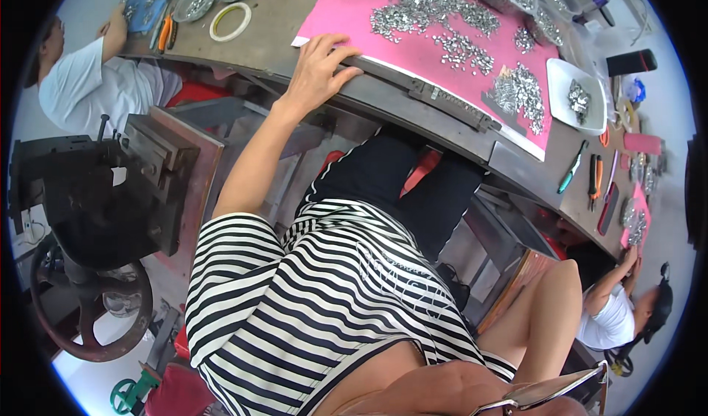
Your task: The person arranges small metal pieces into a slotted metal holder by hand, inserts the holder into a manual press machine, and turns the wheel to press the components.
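Note:
My left hand [318, 69] rests on the front edge of the workbench, palm down with its fingers spread over the corner of a pink sheet [332, 21]. Nothing is held in it. On the sheet lie heaps of small silvery metal parts [417, 7], with a smaller pile [520, 95] toward the right. A dark slotted metal strip [453, 106] runs along the bench edge, right of my left hand. My right arm [546, 305] is bent upward at the right, and its hand does not show.
A white dish [554, 84] with metal pieces stands right of the sheet. Near it lie a green-handled tool [573, 167] and orange-handled pliers [595, 180]. A tape roll [230, 22] sits at the left. Co-workers sit at both sides. A machine with a handwheel [90, 298] stands left.

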{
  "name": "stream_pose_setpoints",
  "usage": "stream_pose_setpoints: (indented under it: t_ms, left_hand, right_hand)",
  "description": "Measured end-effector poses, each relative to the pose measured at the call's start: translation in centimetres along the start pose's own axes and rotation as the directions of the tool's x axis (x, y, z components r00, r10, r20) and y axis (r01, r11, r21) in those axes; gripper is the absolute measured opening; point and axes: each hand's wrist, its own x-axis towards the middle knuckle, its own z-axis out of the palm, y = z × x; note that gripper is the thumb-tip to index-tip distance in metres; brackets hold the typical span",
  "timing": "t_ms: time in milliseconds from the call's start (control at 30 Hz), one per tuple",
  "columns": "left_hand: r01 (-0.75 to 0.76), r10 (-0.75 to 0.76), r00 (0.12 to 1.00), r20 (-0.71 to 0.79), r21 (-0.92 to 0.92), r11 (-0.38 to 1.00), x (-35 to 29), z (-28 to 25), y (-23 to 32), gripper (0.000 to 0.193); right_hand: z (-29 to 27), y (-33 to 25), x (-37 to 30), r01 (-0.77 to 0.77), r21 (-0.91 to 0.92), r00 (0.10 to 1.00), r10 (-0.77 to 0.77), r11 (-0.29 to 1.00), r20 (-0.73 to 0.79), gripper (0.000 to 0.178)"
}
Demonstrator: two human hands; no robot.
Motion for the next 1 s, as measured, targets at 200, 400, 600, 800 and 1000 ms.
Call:
stream_pose_setpoints:
  t_ms: [200, 400, 600, 800, 1000]
  left_hand:
    - [-0.131, 0.132, 0.991, -0.029, 0.034, 0.991, 2.5, -0.5, 1.6, 0.032]
    - [-0.113, 0.12, 0.992, 0.045, -0.135, 0.984, 3.7, -4.5, 5.3, 0.042]
    - [-0.2, 0.264, 0.959, 0.099, -0.422, 0.884, 5.2, -4.3, 11.5, 0.047]
    - [-0.402, 0.449, 0.893, 0.028, -0.398, 0.825, 7.5, 5.4, 15.3, 0.033]
    - [-0.384, 0.415, 0.908, 0.061, -0.281, 0.88, 7.3, 11.1, 15.2, 0.041]
  right_hand:
    - [0.7, 12.3, 1.3, -0.019, 0.05, 0.989, 0.026, 0.999, -0.143, 0.061]
    - [3.3, 8.6, 2.0, 0.056, 0.129, 0.969, -0.023, 0.99, -0.244, 0.052]
    - [5.4, 9.0, 3.2, 0.123, 0.194, 0.942, -0.053, 0.973, -0.331, 0.044]
    - [4.6, 1.0, -4.7, 0.167, 0.215, 0.896, -0.057, 0.962, -0.44, 0.036]
    - [7.8, -8.4, -4.8, 0.168, 0.23, 0.799, 0.004, 0.959, -0.601, 0.03]
